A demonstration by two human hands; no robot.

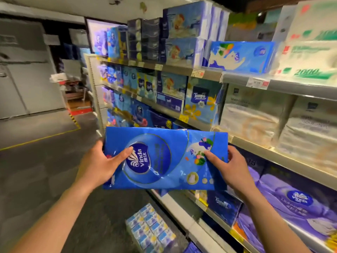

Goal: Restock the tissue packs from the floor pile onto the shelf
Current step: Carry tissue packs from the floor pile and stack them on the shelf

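Grips the blue tissue pack (pixel 164 157) with fingers (pixel 125 152) clamped round both short ends, left hand (pixel 98 167) and right hand (pixel 229 168), long axis crosswise, raised above the floor pile (pixel 149 229), right end nearest the stocked shelf (pixel 273 153) ahead and right.

The blue tissue pack (pixel 165 157) wore glossy, crinkled plastic film, the shelf (pixel 206 125) edges looked like smooth painted metal, and the floor (pixel 45 161) seemed matt.
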